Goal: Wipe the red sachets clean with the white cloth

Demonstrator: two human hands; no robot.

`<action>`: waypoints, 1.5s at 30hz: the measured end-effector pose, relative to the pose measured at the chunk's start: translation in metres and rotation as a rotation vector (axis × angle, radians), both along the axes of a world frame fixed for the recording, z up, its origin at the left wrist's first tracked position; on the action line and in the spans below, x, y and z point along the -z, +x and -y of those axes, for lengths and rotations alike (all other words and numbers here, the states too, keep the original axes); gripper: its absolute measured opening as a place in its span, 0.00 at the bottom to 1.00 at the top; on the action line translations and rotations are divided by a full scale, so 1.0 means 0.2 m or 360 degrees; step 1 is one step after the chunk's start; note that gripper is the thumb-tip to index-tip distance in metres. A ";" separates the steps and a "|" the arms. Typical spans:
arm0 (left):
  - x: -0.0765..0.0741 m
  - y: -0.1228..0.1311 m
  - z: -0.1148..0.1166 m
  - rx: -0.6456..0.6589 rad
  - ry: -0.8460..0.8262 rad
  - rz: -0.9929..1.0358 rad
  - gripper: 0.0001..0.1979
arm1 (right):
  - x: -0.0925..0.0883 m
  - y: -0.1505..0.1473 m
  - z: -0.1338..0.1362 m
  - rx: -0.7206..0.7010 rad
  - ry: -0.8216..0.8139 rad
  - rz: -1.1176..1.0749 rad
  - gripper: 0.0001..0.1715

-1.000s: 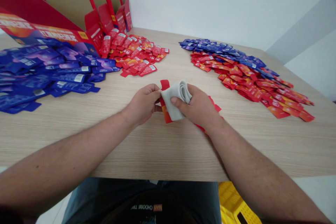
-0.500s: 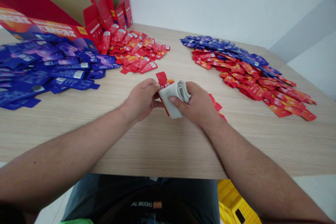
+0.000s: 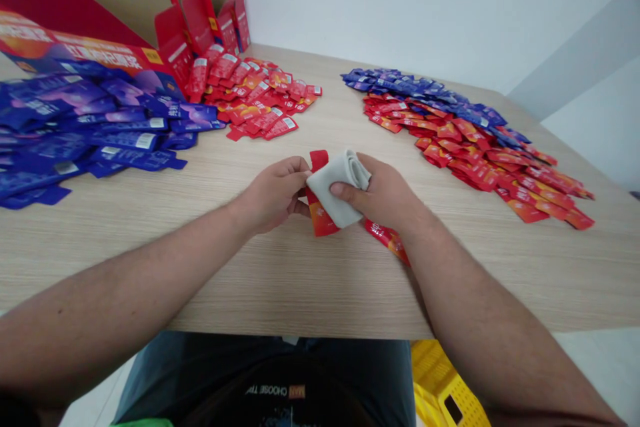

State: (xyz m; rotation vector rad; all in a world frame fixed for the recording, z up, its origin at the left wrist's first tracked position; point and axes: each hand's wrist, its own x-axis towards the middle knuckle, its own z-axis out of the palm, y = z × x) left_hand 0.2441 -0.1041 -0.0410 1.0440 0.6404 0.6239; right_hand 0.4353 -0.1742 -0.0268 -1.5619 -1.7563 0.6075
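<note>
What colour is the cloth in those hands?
The folded cloth is pale grey; it shows best in the head view.

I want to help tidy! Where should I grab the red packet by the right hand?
Best to pinch the red packet at its free lower end, coming from the table's near edge. It lies flat and thin, and its other end runs under the right hand, which holds the grey cloth.

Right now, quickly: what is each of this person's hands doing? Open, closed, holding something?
Left hand: closed, fingers gripping the red sachet beside the cloth.
Right hand: closed, holding the folded grey cloth over that sachet.
</note>
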 end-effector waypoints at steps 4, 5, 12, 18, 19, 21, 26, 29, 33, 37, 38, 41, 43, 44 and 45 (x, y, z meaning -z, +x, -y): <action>0.02 -0.01 0.03 0.0217 0.0090 -0.0090 0.07 | 0.02 0.02 -0.02 0.0176 0.0105 -0.0232 0.26; 0.03 -0.01 0.03 0.0251 0.0137 -0.0129 0.06 | 0.02 0.02 -0.02 0.0191 0.0100 -0.0245 0.26; 0.04 0.01 0.02 0.0069 0.0145 -0.0097 0.04 | 0.02 -0.08 0.01 0.0190 0.0184 0.0069 0.23; 0.01 0.01 -0.03 -0.0361 0.0000 0.0086 0.07 | -0.01 -0.13 0.05 -0.0415 0.0215 0.0590 0.17; 0.00 0.01 -0.03 -0.0350 -0.0013 0.0103 0.07 | -0.01 -0.11 0.04 -0.0382 0.0195 0.0575 0.17; 0.01 0.01 -0.03 -0.0290 -0.0037 0.0132 0.06 | -0.01 -0.06 0.02 -0.0097 0.0218 0.0441 0.18; 0.02 -0.01 -0.02 -0.0097 -0.0065 0.0172 0.05 | 0.03 0.04 -0.06 0.0527 0.0313 -0.0578 0.27; 0.01 -0.01 -0.03 -0.0051 -0.0102 0.0266 0.04 | 0.05 0.03 -0.05 0.0212 -0.0073 -0.1301 0.35; -0.01 -0.01 -0.03 -0.0136 -0.0153 0.0378 0.08 | 0.05 -0.02 0.00 -0.0228 -0.0637 -0.1536 0.36; 0.00 0.00 0.00 -0.0177 -0.0069 0.0356 0.09 | 0.07 -0.08 0.03 -0.0392 -0.0796 -0.1645 0.33; 0.00 0.00 0.01 -0.0164 -0.0050 0.0348 0.08 | 0.07 -0.10 0.04 -0.0406 -0.0814 -0.1682 0.33; 0.01 0.00 0.04 -0.0071 -0.0024 0.0326 0.08 | 0.10 -0.12 0.04 -0.0437 -0.0847 -0.1775 0.34; 0.00 0.01 0.05 -0.0056 0.0000 0.0314 0.09 | 0.11 -0.13 0.04 -0.0477 -0.0856 -0.1800 0.33; -0.01 0.01 0.05 -0.0061 0.0012 0.0311 0.09 | 0.11 -0.14 0.04 -0.0502 -0.0852 -0.1799 0.32; -0.02 0.01 0.06 -0.0074 0.0017 0.0312 0.09 | 0.12 -0.14 0.04 -0.0523 -0.0842 -0.1794 0.31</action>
